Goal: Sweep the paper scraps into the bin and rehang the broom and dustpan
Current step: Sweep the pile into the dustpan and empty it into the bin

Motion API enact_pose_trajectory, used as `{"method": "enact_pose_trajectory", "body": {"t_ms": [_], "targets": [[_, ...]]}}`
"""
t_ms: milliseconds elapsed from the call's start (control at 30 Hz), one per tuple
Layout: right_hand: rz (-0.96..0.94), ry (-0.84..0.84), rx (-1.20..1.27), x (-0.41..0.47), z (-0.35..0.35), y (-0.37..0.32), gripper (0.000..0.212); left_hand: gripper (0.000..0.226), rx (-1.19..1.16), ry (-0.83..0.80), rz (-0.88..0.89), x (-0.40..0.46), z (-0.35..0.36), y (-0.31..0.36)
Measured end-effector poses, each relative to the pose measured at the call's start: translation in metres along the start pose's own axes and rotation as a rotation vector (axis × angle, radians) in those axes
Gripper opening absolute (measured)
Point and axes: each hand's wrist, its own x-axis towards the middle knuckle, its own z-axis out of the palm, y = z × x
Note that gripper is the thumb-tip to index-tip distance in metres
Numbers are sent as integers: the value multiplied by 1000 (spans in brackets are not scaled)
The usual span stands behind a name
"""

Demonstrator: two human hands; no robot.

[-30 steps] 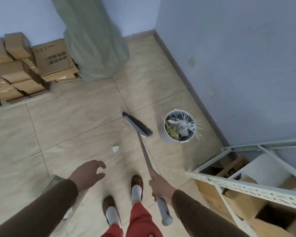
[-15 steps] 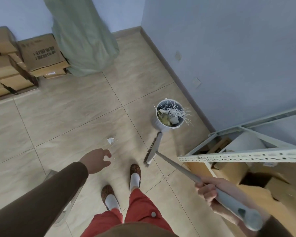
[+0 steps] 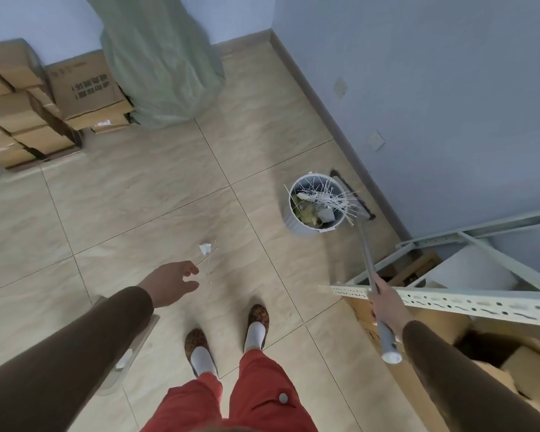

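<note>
Down on the tiled floor (image 3: 156, 188), near my feet, I see one white paper scrap (image 3: 205, 248) lying with a few thin white strips beside it. My left hand (image 3: 169, 283) hovers above the tiles just short of that scrap, fingers spread loosely and holding nothing. My right hand (image 3: 387, 302) is wrapped around the grey handle of the broom (image 3: 367, 254), which slants away toward the wall; its dark head is on the floor behind the bin (image 3: 317, 210), close to the skirting. That bin sits near the right wall, full of white strips and paper. Under my left sleeve a clear dustpan (image 3: 128, 347) rests on the floor. Cardboard boxes (image 3: 81, 85) are stacked at the far left wall.
</note>
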Motion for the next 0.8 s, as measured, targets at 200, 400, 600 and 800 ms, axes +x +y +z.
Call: {"method": "enact_pose_trajectory", "body": {"t_ms": [200,400,600,800], "targets": [[-130,21,-372,128,-14,-13,55,28,-134,-37,-92,-6,35,18],[-64,-21,-547,190,-22,-18,65,29,-58,-133,-173,-22,69,-9],[127,-133,-153,146,8,16,56,27,-68,-111,-178,-31,74,-17],[219,-174,87,39,85,44,72,26,-94,-75,-105,-45,67,-16]]}}
